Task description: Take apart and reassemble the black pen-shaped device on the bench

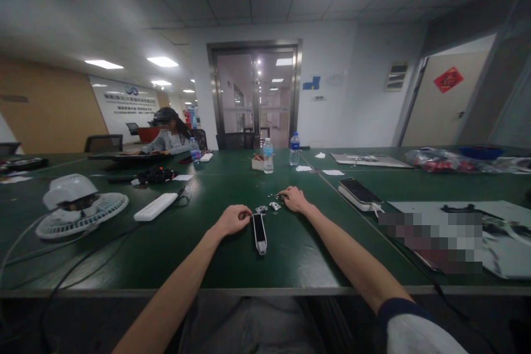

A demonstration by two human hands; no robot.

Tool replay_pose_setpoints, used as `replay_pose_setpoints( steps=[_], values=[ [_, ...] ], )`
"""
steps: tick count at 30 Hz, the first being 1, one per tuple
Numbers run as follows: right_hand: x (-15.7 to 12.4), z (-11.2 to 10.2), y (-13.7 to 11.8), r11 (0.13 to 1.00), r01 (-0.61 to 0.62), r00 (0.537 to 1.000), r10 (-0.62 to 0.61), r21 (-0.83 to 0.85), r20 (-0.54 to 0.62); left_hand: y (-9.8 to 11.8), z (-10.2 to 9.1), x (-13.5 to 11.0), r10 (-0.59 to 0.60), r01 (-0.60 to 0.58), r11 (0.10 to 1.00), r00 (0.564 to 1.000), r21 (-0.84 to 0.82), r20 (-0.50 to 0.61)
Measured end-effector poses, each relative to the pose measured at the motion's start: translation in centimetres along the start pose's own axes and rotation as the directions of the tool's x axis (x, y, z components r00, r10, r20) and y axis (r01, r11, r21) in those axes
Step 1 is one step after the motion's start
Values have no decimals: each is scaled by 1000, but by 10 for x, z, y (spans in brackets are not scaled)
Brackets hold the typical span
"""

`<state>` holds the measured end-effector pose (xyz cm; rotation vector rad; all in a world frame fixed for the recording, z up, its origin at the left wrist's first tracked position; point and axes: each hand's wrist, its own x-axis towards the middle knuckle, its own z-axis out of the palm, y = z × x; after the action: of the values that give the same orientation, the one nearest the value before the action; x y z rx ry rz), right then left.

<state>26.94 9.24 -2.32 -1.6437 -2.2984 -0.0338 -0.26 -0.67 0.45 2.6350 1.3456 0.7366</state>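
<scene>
A slim white device with a black face [259,231] lies lengthways on the green table [232,265] in front of me. My left hand [233,219] rests beside its far end, fingers curled, touching it. My right hand [292,198] lies further back, fingers pinched over tiny dark parts [277,196] on the tabletop. A few small silvery pieces [267,208] lie between the two hands.
A white fan [78,207] lies at the left with a white power strip [156,206] and cables. Two water bottles [268,156] stand at the back. A phone on a white pad [359,193] and papers [460,232] lie to the right. Another person [168,135] sits far left.
</scene>
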Motion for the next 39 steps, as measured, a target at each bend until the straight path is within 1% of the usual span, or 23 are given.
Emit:
replay_pose_setpoints(
  steps=[4, 6, 10, 17, 20, 25, 28, 33, 39],
  values=[
    [11, 0, 1, 1000, 31, 999, -31, -4, -22, 0, -1, -1, -14, 14, 1000, 1000, -17, 14],
    [18, -2, 0, 999, 31, 999, -31, -15, 11, 1, -1, -1, -8, 9, 1000, 1000, -20, 13],
    [34, -8, -5, 999, -3, 995, 8, -44, 103, 0, -1, 1, 3, -2, 1000, 1000, -17, 10],
    [54, -7, -9, 999, -33, 988, 38, -39, 151, -4, 2, 5, 4, -3, 999, 1000, -38, 17],
    [56, -10, -8, 999, -29, 986, 31, -14, 164, -4, 2, 6, 6, -5, 999, 1000, -46, 26],
    [52, -24, -7, 998, 11, 980, -23, 59, 197, -4, 1, 7, 10, -8, 999, 999, -45, 32],
    [50, -28, -10, 996, -3, 974, -18, 90, 227, -4, 1, 7, 16, -15, 999, 1000, -49, 26],
    [47, -25, -16, 996, -76, 972, 62, 51, 227, -3, 0, 5, 8, -7, 999, 1000, -46, 29],
    [46, -19, -18, 995, -96, 969, 84, 38, 232, -4, 2, 5, -6, 7, 999, 1000, -40, 18]
  ],
)
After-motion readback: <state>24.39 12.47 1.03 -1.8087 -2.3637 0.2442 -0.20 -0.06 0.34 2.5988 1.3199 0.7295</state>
